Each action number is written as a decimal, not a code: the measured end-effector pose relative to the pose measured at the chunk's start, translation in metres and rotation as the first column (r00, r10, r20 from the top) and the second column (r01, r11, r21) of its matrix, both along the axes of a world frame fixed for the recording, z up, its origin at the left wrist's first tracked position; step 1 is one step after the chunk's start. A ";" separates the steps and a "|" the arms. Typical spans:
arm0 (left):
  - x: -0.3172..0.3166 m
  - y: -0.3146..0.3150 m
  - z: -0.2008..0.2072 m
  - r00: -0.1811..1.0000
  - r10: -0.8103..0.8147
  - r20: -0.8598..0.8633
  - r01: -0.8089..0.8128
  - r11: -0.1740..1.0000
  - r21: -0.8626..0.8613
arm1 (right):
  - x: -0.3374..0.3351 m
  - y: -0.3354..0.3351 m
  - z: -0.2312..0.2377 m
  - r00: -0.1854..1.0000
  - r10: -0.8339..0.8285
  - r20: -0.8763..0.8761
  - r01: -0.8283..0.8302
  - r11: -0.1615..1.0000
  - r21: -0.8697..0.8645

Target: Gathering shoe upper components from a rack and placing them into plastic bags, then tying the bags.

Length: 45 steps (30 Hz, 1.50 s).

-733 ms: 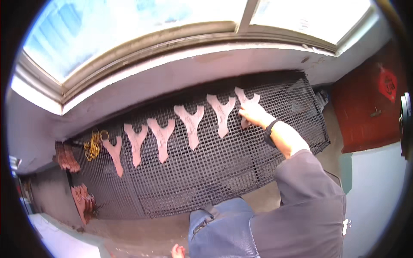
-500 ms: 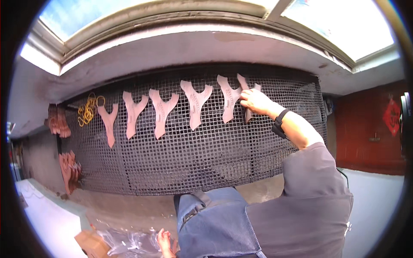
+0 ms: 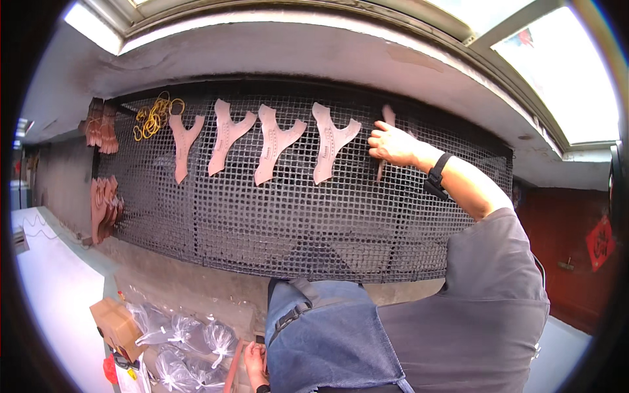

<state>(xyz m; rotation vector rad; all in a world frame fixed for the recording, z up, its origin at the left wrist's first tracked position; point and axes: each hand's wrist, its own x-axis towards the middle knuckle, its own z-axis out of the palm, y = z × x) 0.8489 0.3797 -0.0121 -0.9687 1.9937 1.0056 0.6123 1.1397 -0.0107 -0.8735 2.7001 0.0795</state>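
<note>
Over the right part of the black mesh rack [image 3: 295,229], my right hand [image 3: 396,145] is closed on a Y-shaped pinkish-brown piece [image 3: 388,116], which looks like cut leather. Its ends show above and below my fingers; whether one piece or two are held is hidden. To the left, several like pieces lie flat in a row, the nearest being a perforated piece [image 3: 333,141]. Low by my blue apron [image 3: 321,334], my left hand [image 3: 254,363] has its fingers curled, partly hidden. A reddish-brown strip [image 3: 234,368] is beside it; I cannot see what it holds.
Yellow cord [image 3: 156,116] lies at the rack's far left. Bundles of brown pieces [image 3: 103,206] hang at its left end. Below are clear plastic bags [image 3: 187,334] and a cardboard box [image 3: 118,324]. A windowed wall [image 3: 295,52] runs behind; a red door [image 3: 557,242] stands right.
The piece that lay at the right end of the row is no longer on the mesh; my right hand is closed where it was. The view has shifted, showing more bags at lower left.
</note>
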 end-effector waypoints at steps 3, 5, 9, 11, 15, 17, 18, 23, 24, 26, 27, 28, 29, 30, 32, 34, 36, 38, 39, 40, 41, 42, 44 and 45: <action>0.007 -0.006 0.003 0.999 0.010 -0.040 -0.007 0.997 0.071 | -0.051 -0.048 0.000 0.976 0.017 -0.215 -0.065 0.974 -0.218; -0.002 -0.010 0.005 0.999 0.032 0.004 -0.033 0.998 0.053 | -0.072 -0.070 -0.012 0.963 0.051 -0.265 -0.121 0.959 -0.256; 0.006 -0.027 0.016 0.988 0.150 -0.024 -0.150 0.989 -0.013 | -0.091 -0.091 -0.016 0.992 0.081 -0.101 -0.091 0.990 -0.105; 0.020 -0.039 0.015 0.971 0.224 -0.086 -0.225 0.974 -0.004 | -0.099 -0.097 -0.019 0.989 0.120 -0.091 -0.123 0.992 -0.024; 0.074 -0.066 0.001 0.963 0.247 -0.105 -0.247 0.969 0.018 | -0.106 -0.109 -0.013 0.996 0.083 -0.021 -0.083 0.996 0.013; 0.087 -0.065 -0.001 0.935 0.347 -0.074 -0.335 0.932 0.138 | -0.105 -0.110 -0.008 0.995 0.089 -0.036 -0.088 0.996 0.013; 0.106 -0.076 -0.016 0.886 0.464 -0.009 -0.448 0.860 0.246 | -0.101 -0.108 -0.004 0.993 0.099 -0.070 -0.101 0.995 -0.021; 0.187 -0.132 -0.076 0.981 -0.110 -0.161 0.101 0.993 -0.063 | -0.119 -0.147 -0.023 0.986 0.038 -0.163 -0.050 0.996 -0.070; 0.187 -0.139 -0.077 0.984 -0.042 -0.175 0.035 0.998 -0.042 | -0.132 -0.169 -0.022 0.966 0.036 -0.258 -0.070 0.990 -0.124; 0.182 -0.155 -0.074 0.978 0.087 -0.188 -0.089 0.996 -0.001 | -0.155 -0.205 -0.020 0.950 0.049 -0.307 -0.125 0.965 -0.231; 0.172 -0.165 -0.074 0.968 0.153 -0.200 -0.153 0.988 0.017 | -0.162 -0.221 -0.026 0.971 0.040 -0.234 -0.078 0.985 -0.155; 0.161 -0.175 -0.075 0.953 0.219 -0.209 -0.216 0.976 0.037 | -0.169 -0.232 -0.029 0.987 0.023 -0.161 -0.035 0.997 -0.074; 0.148 -0.185 -0.074 0.932 0.289 -0.219 -0.285 0.957 0.051 | -0.169 -0.245 -0.024 0.988 -0.002 -0.156 -0.003 0.999 -0.035; 0.137 -0.192 -0.071 0.907 0.357 -0.223 -0.351 0.934 0.069 | -0.170 -0.247 -0.024 0.986 -0.040 -0.163 0.041 0.999 0.002; 0.095 -0.198 -0.059 0.847 0.486 -0.214 -0.474 0.874 0.106 | -0.172 -0.243 -0.020 0.991 -0.045 -0.129 0.061 0.991 0.121; 0.074 -0.196 -0.044 0.809 0.554 -0.197 -0.541 0.833 0.118 | -0.184 -0.252 -0.016 0.993 -0.049 -0.106 0.063 0.990 0.129; 0.066 -0.203 -0.043 0.830 0.538 -0.150 -0.524 0.843 0.125 | -0.209 -0.274 -0.017 0.956 -0.067 -0.287 0.043 0.995 -0.087; 0.044 -0.198 -0.036 0.852 0.512 -0.111 -0.499 0.858 0.124 | -0.242 -0.298 -0.020 0.960 -0.002 -0.280 -0.034 0.992 -0.124; 0.023 -0.185 -0.020 0.917 0.379 -0.126 -0.372 0.925 0.079 | -0.254 -0.307 -0.023 0.960 0.048 -0.276 -0.086 0.988 -0.127; 0.013 -0.176 -0.007 0.962 0.240 -0.133 -0.239 0.971 0.028 | -0.263 -0.315 -0.026 0.958 0.099 -0.270 -0.140 0.981 -0.137; 0.017 -0.171 -0.007 0.961 0.249 -0.121 -0.248 0.969 0.022 | -0.270 -0.318 -0.025 0.972 0.098 -0.216 -0.120 0.988 -0.095; 0.021 -0.170 -0.010 0.946 0.297 -0.131 -0.293 0.955 0.048 | -0.273 -0.318 -0.030 0.969 0.052 -0.241 -0.080 0.991 -0.110; 0.020 -0.166 -0.017 0.922 0.361 -0.138 -0.355 0.932 0.071 | -0.289 -0.320 -0.024 0.987 0.129 -0.098 -0.128 0.992 0.020; 0.022 -0.163 -0.018 0.922 0.355 -0.155 -0.346 0.935 0.082 | -0.297 -0.318 -0.024 0.981 0.189 -0.050 -0.189 0.982 0.018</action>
